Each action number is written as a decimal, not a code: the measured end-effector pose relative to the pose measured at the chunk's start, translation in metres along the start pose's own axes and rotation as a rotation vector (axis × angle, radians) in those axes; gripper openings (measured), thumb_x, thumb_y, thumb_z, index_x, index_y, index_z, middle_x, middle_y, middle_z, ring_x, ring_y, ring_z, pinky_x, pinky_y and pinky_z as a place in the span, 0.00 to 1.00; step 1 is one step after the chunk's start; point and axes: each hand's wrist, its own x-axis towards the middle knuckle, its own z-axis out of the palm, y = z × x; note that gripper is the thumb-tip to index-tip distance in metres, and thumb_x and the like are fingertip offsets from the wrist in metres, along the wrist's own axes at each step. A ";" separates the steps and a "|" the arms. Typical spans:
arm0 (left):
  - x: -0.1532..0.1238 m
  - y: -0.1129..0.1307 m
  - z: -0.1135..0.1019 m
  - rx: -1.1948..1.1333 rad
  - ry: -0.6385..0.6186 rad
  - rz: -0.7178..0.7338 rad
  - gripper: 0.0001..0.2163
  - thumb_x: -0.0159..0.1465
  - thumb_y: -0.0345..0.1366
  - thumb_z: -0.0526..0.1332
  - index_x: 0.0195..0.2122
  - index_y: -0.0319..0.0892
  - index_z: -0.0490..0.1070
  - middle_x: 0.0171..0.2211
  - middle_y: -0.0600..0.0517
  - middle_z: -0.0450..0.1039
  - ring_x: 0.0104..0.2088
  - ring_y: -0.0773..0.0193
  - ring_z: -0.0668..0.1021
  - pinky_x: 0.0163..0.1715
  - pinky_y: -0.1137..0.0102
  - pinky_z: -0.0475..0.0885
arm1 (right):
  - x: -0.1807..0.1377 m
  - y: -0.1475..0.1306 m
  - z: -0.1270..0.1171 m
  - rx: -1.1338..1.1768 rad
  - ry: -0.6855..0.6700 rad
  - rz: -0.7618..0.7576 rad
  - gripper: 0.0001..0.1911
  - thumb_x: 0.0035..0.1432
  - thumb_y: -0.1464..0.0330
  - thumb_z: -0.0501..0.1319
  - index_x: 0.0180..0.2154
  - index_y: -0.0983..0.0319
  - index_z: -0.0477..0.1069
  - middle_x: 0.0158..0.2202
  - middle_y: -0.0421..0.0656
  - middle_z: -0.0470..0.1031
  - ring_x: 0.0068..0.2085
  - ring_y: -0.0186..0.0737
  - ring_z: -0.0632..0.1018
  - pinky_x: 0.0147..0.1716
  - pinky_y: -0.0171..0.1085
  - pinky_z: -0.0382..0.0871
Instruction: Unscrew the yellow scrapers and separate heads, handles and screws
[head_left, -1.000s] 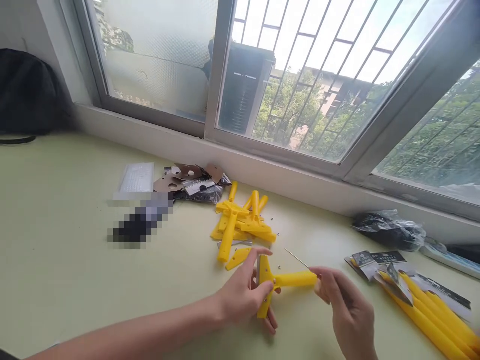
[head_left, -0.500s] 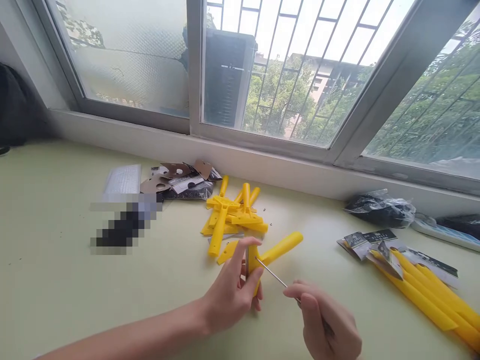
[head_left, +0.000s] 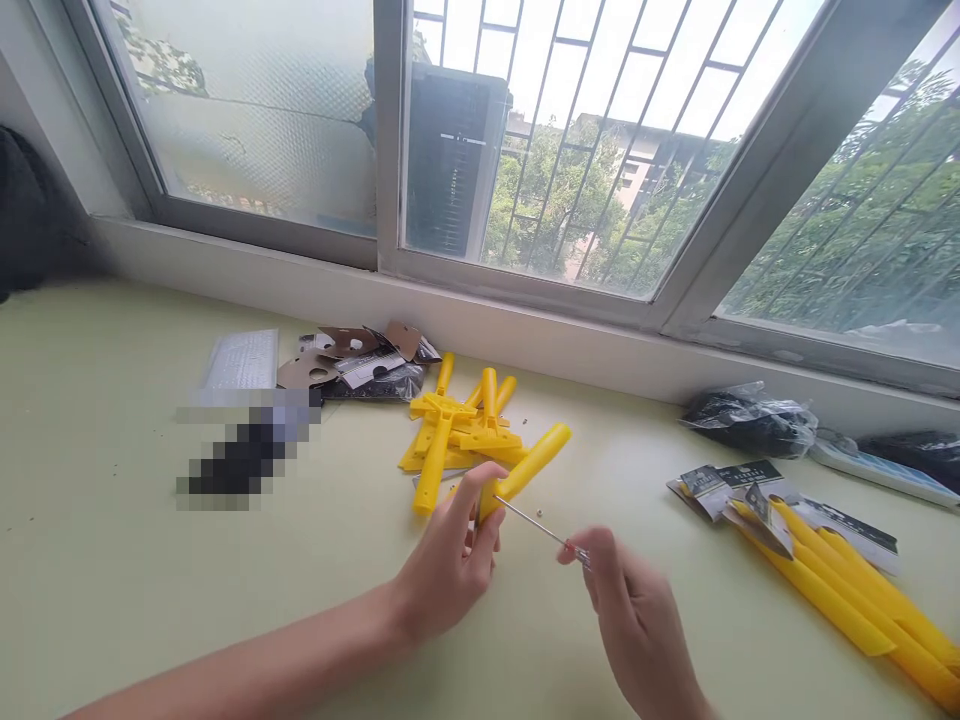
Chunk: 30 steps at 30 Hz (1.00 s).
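My left hand [head_left: 454,555] is wrapped round the head of a yellow scraper [head_left: 534,465], whose handle points up and to the right. In my right hand [head_left: 634,610] is a screwdriver [head_left: 536,524], gripped by its handle. The tip of its thin metal shaft meets the scraper's head near my left thumb and forefinger. My fingers hide part of the head. Just behind lies a heap of yellow scrapers [head_left: 433,465]. A small metal nut or screw [head_left: 539,513] rests on the table to the right of the held scraper.
Torn cardboard packaging [head_left: 360,362] lies by the windowsill, with a clear plastic sheet [head_left: 240,360] beside it. At the right are long yellow pieces with card tags [head_left: 840,580] and a black bundle in plastic [head_left: 750,420]. A pixelated dark object [head_left: 240,455] is at left.
The scraper has shifted slightly left and up with my left hand, its handle now steeper. My right hand has changed its hold on the screwdriver, its reddish handle end now showing.
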 end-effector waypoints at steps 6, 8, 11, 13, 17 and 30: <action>0.009 -0.004 -0.009 0.278 0.019 0.224 0.15 0.73 0.33 0.50 0.59 0.50 0.60 0.33 0.54 0.67 0.30 0.67 0.72 0.31 0.72 0.72 | 0.009 0.007 -0.003 0.128 -0.239 0.200 0.28 0.66 0.44 0.53 0.24 0.59 0.60 0.19 0.34 0.51 0.20 0.31 0.54 0.17 0.33 0.51; 0.010 -0.004 -0.010 0.314 0.021 0.246 0.15 0.73 0.32 0.50 0.59 0.50 0.60 0.33 0.54 0.68 0.31 0.66 0.72 0.33 0.71 0.72 | 0.006 0.008 -0.004 0.019 -0.170 0.052 0.25 0.68 0.49 0.53 0.27 0.59 0.64 0.20 0.35 0.53 0.21 0.32 0.55 0.18 0.33 0.53; 0.010 -0.003 -0.009 0.301 0.018 0.225 0.15 0.72 0.32 0.51 0.59 0.49 0.61 0.32 0.54 0.68 0.29 0.67 0.72 0.33 0.71 0.72 | 0.000 0.007 -0.005 -0.208 -0.065 -0.275 0.16 0.71 0.59 0.55 0.31 0.59 0.67 0.22 0.35 0.58 0.22 0.33 0.59 0.22 0.32 0.58; 0.010 -0.002 -0.008 0.272 0.017 0.202 0.16 0.72 0.32 0.51 0.59 0.49 0.61 0.32 0.55 0.68 0.28 0.67 0.71 0.32 0.71 0.72 | 0.000 0.008 -0.005 -0.297 -0.023 -0.476 0.09 0.70 0.65 0.56 0.36 0.58 0.68 0.25 0.37 0.64 0.25 0.34 0.63 0.26 0.32 0.62; 0.011 -0.002 -0.009 0.213 0.035 0.156 0.16 0.71 0.33 0.52 0.59 0.50 0.60 0.32 0.56 0.68 0.28 0.67 0.72 0.31 0.72 0.72 | 0.004 0.012 -0.001 -0.329 -0.002 -0.552 0.05 0.71 0.68 0.53 0.41 0.58 0.67 0.31 0.40 0.68 0.30 0.36 0.69 0.32 0.33 0.67; 0.012 -0.006 -0.009 0.374 0.011 0.299 0.19 0.72 0.29 0.50 0.62 0.50 0.61 0.46 0.47 0.74 0.42 0.59 0.77 0.44 0.65 0.74 | 0.003 -0.003 0.011 0.161 -0.277 0.181 0.24 0.60 0.47 0.63 0.36 0.63 0.78 0.21 0.38 0.64 0.25 0.36 0.65 0.23 0.34 0.60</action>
